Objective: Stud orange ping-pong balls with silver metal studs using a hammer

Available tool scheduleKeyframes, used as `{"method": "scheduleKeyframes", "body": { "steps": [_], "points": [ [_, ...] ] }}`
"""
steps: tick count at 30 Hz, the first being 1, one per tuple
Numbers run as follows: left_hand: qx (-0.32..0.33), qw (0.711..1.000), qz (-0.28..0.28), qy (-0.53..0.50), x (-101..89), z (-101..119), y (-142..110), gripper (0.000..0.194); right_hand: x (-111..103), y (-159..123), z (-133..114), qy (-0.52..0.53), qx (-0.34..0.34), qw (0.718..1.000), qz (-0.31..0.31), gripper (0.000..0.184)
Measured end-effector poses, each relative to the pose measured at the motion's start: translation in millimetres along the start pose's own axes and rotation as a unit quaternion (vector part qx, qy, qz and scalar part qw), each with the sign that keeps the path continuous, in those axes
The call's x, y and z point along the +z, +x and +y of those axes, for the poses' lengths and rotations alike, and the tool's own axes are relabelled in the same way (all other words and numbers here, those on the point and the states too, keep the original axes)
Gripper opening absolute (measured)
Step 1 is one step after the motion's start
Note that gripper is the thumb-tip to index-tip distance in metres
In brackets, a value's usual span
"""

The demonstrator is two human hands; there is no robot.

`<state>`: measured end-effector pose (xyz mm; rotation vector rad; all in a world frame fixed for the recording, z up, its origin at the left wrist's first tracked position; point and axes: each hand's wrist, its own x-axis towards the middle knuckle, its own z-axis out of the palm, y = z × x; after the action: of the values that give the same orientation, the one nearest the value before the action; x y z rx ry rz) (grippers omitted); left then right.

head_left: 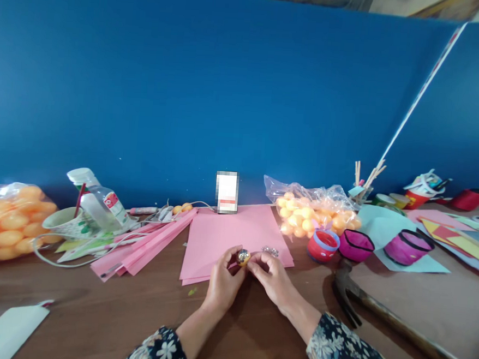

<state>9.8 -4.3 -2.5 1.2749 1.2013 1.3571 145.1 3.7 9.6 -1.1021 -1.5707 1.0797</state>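
Observation:
A small shiny metallic ball, silver above and golden below, is pinched between the thumb and fingers of my left hand. My right hand is closed too, its fingertips meeting at the ball's right side. Any finer piece between those fingertips is too small to make out. Both hands are over the near edge of a stack of pink paper sheets. Just beyond my right fingers lies a little cluster of silvery beads or bells.
Bags of orange balls stand left and right. A claw hammer lies at right near small red and magenta containers. Pink strips, a cup and a plastic bottle are at left. A blue partition rises behind.

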Motion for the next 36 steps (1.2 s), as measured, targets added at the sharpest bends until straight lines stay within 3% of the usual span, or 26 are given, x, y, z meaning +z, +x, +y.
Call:
{"method": "scheduleKeyframes", "body": {
  "steps": [21, 36],
  "points": [
    [0.005, 1.0, -0.001, -0.003, 0.3, 0.7, -0.3, 0.039, -0.1, -0.2, 2.7, -0.009, -0.009, 1.0, -0.006, 0.012],
    [-0.01, 0.999, 0.014, -0.044, 1.1, 2.5, 0.0, 0.039, 0.5, -4.6, -6.8, -0.016, -0.052, 0.998, 0.035, 0.008]
  ]
}}
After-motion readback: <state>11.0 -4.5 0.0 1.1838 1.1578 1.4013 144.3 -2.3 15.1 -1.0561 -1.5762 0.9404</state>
